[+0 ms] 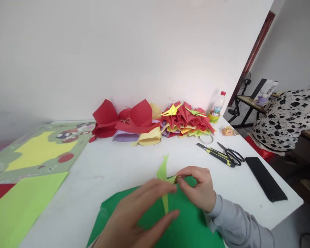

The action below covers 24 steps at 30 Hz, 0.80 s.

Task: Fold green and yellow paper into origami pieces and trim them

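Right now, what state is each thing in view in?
Folded light-green paper: pinched at one tip
Bare right hand: pinching that tip
Bare left hand: open, blurred
Clear plastic bottle: upright, red cap on
Black-handled scissors: look closed
Black-and-yellow utility knife: lying down, blade unclear

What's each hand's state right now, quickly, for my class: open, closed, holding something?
Left hand: open, thumb and fingers apart, blurred.
Right hand: closed, pinching a tip of the light-green origami piece.

Lime-green folded paper (162, 172) shows against a deep-green sheet (191, 227) on a white table (93, 162), alongside red origami (187, 115), a yellow origami crane (172, 110), black scissors (235, 155), a black-and-yellow utility knife (218, 156) and a co-worker's white top (281, 117) patterned with black flowers.
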Motion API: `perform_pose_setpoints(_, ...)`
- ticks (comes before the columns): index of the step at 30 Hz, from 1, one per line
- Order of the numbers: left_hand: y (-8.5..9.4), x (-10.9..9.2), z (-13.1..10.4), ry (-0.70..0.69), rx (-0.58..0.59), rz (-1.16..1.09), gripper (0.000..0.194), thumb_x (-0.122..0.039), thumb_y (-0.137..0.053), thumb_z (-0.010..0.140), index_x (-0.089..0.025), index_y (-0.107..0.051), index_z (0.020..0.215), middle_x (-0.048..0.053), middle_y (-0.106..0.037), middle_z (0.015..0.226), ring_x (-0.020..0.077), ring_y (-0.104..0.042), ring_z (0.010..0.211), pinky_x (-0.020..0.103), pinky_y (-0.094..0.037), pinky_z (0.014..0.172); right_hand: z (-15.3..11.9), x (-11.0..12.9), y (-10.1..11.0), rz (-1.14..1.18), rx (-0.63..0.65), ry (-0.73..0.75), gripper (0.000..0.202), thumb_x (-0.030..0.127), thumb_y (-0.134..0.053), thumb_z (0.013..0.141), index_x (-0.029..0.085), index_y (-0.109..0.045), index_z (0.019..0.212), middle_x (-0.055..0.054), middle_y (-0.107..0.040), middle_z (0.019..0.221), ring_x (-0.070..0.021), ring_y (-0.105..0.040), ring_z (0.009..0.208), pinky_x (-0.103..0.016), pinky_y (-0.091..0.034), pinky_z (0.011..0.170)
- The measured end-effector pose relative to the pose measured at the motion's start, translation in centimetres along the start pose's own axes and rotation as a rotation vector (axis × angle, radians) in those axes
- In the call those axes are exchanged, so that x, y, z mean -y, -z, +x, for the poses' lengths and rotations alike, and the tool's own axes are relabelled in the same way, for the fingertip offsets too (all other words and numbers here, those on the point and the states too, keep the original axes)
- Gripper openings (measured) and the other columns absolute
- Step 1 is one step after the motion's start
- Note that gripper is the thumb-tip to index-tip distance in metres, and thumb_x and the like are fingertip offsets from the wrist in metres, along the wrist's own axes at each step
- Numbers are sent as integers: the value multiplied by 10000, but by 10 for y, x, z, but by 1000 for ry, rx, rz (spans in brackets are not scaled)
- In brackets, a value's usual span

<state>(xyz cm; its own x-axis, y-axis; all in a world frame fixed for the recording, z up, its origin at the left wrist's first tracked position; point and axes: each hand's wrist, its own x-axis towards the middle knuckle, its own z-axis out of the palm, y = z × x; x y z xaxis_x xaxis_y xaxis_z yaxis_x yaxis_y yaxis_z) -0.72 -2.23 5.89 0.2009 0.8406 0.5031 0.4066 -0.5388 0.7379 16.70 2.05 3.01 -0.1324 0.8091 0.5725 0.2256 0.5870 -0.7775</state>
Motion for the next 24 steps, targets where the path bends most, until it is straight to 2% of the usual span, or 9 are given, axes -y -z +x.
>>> perform_pose_setpoints(3, -13, 16, 15, -61, -49, 95, 244, -249, -693, 683, -241, -716, 926, 75, -736, 891, 238, -688, 814, 293, -566, 710, -2, 1, -1, 14, 32, -39, 112, 163, -594, 748, 213, -695, 744, -9, -715, 669, -137, -656, 590, -240, -539, 606)
perform_pose_setpoints(5, -23, 27, 14, -50, -31, 105, 150, -230, -632, 739, -229, -694, 876, 55, -729, 797, 202, -679, 723, 268, -557, 646, -3, 1, -3, 60, 52, -106, 99, 164, -610, 731, 205, -700, 724, -14, -712, 662, -139, -650, 583, -237, -533, 589)
perform_pose_setpoints(7, -28, 33, 9, -63, -38, 136, 103, -209, -593, 770, -229, -669, 836, 29, -715, 730, 179, -661, 662, 289, -551, 693, -4, -1, -3, 105, 89, -160, 75, 172, -630, 718, 193, -700, 703, -20, -704, 650, -139, -641, 568, -238, -526, 574)
perform_pose_setpoints(11, -27, 29, 0, -140, -44, 205, 192, -148, -534, 777, -239, -666, 882, 12, -703, 725, 169, -652, 656, 401, -475, 924, -4, -2, -5, 162, 115, -233, 69, 165, -624, 705, 177, -690, 691, -24, -680, 610, -140, -623, 539, -250, -515, 555)
perform_pose_setpoints(13, -25, 26, 0, -159, -38, 235, 218, -144, -525, 777, -241, -677, 898, 7, -679, 680, 161, -635, 622, 414, -463, 933, -5, -1, -6, 178, 120, -259, 66, 162, -621, 702, 177, -685, 694, -23, -678, 608, -142, -622, 543, -252, -512, 559)
perform_pose_setpoints(17, -24, 26, 3, -183, -64, 297, 125, -186, -552, 783, -235, -666, 797, -7, -648, 604, 153, -605, 578, 419, -450, 930, -8, 0, -9, 173, 122, -239, 53, 168, -632, 697, 186, -681, 687, -18, -682, 631, -140, -615, 570, -249, -509, 574)
perform_pose_setpoints(24, -19, 26, 3, -125, -21, 211, 196, -183, -478, 841, -245, -662, 808, -17, -640, 598, 141, -594, 565, 380, -429, 944, -4, -1, -6, 131, 122, -198, 75, 192, -627, 753, 177, -681, 703, -39, -686, 642, -151, -626, 575, -266, -518, 586)
